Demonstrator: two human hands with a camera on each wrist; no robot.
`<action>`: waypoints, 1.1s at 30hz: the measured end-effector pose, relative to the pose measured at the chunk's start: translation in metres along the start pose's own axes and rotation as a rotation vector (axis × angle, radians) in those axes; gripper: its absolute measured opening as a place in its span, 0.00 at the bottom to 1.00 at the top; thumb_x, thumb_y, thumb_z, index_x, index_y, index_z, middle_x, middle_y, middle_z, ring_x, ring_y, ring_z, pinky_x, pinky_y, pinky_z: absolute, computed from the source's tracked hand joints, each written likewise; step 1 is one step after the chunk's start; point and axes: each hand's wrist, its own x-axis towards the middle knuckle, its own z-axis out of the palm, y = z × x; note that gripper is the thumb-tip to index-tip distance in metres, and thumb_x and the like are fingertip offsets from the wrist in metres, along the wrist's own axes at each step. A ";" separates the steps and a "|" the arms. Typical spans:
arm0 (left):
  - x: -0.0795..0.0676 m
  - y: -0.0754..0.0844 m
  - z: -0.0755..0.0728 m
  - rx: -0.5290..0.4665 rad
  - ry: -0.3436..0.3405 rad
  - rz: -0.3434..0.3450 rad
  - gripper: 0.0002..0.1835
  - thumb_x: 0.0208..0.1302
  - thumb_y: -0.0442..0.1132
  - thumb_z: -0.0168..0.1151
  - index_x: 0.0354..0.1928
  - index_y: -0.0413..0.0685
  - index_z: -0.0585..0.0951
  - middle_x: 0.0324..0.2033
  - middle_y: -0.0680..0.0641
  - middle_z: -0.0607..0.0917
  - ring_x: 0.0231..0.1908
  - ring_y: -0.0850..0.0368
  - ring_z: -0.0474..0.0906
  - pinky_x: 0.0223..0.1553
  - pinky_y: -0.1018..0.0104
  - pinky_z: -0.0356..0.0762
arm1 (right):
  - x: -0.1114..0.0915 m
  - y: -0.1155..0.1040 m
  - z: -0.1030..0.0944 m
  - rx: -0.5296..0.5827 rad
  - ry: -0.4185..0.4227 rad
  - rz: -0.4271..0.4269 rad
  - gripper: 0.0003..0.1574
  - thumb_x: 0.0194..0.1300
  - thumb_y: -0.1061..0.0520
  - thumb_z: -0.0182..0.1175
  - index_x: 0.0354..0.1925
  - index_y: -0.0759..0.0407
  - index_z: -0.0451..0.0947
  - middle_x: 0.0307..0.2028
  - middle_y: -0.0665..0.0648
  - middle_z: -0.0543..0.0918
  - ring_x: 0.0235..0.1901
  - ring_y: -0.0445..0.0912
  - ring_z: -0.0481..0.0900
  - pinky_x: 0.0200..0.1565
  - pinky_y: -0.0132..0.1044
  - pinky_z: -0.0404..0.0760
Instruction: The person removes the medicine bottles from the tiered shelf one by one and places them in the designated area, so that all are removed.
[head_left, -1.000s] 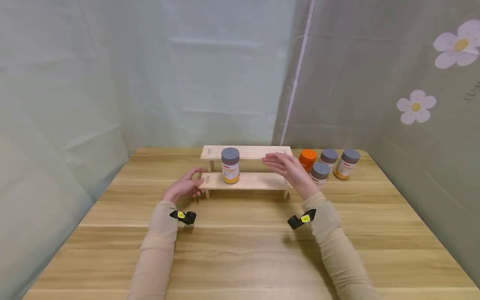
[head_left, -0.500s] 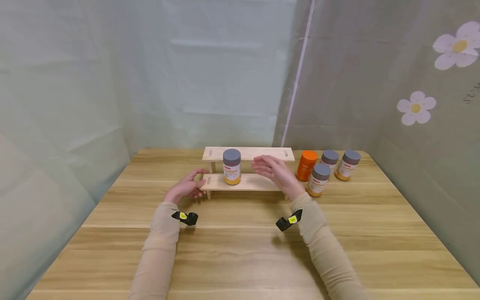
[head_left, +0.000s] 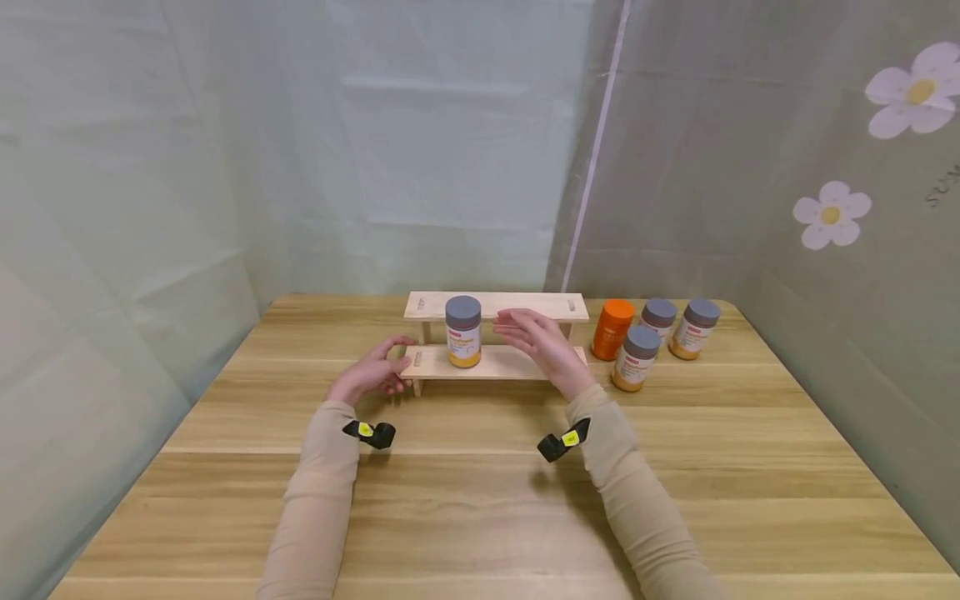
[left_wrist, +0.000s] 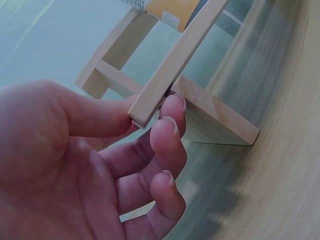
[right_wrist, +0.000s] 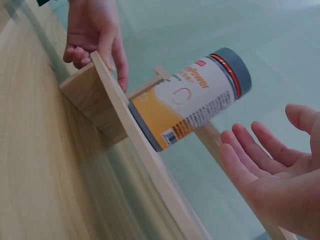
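A two-tier light wooden rack [head_left: 431,363] stands near the back of the table. My left hand [head_left: 369,372] grips the left end of its lower board, thumb above and fingers curled beneath, as the left wrist view shows on the board [left_wrist: 172,67]. On that lower tier, left of the middle, a supplement jar [head_left: 462,332] with a grey lid and a white and yellow label stands upright. To its right my right hand [head_left: 546,348] is raised over the lower tier, fingers extended towards the jar. In the right wrist view a gap separates this hand [right_wrist: 280,170] from the jar [right_wrist: 187,102].
Right of the rack stand an orange jar [head_left: 612,331] and several grey-lidded jars, the closest being a jar [head_left: 636,358] at the front of the group. A hanging curtain [head_left: 450,150] backs the wooden table [head_left: 465,500].
My right hand has moved left, away from the jar group and closer to the jar on the rack. My left hand keeps its grip on the board's end.
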 end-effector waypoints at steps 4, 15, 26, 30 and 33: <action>0.000 0.000 0.000 0.009 0.000 0.002 0.27 0.76 0.40 0.44 0.72 0.48 0.52 0.22 0.54 0.81 0.21 0.64 0.75 0.25 0.71 0.70 | 0.002 0.003 0.008 -0.020 0.001 -0.014 0.26 0.75 0.52 0.49 0.64 0.66 0.66 0.64 0.67 0.71 0.65 0.55 0.71 0.68 0.44 0.67; -0.002 0.000 0.000 0.009 -0.004 0.001 0.27 0.76 0.39 0.45 0.72 0.48 0.52 0.22 0.54 0.81 0.21 0.64 0.75 0.25 0.71 0.70 | 0.005 0.013 0.022 -0.119 -0.017 -0.043 0.28 0.73 0.55 0.52 0.67 0.63 0.64 0.66 0.65 0.69 0.67 0.58 0.68 0.68 0.49 0.67; 0.000 0.000 -0.002 0.000 -0.008 0.004 0.27 0.76 0.39 0.45 0.72 0.48 0.52 0.22 0.53 0.81 0.22 0.63 0.75 0.25 0.71 0.71 | 0.006 0.020 0.031 -0.205 -0.014 -0.094 0.32 0.70 0.59 0.56 0.70 0.54 0.62 0.68 0.63 0.67 0.69 0.56 0.65 0.69 0.50 0.63; -0.001 0.001 -0.001 -0.005 -0.011 0.005 0.27 0.76 0.38 0.45 0.71 0.47 0.52 0.22 0.53 0.81 0.21 0.63 0.75 0.25 0.71 0.70 | 0.008 0.023 0.034 -0.273 0.016 -0.098 0.34 0.69 0.59 0.58 0.70 0.54 0.62 0.67 0.64 0.68 0.66 0.59 0.68 0.69 0.51 0.63; -0.002 0.001 -0.001 -0.006 -0.014 0.011 0.27 0.76 0.38 0.44 0.71 0.46 0.51 0.21 0.54 0.81 0.21 0.64 0.75 0.25 0.71 0.70 | 0.010 0.025 0.038 -0.285 0.028 -0.100 0.35 0.68 0.59 0.59 0.70 0.56 0.61 0.66 0.66 0.68 0.65 0.60 0.68 0.68 0.51 0.64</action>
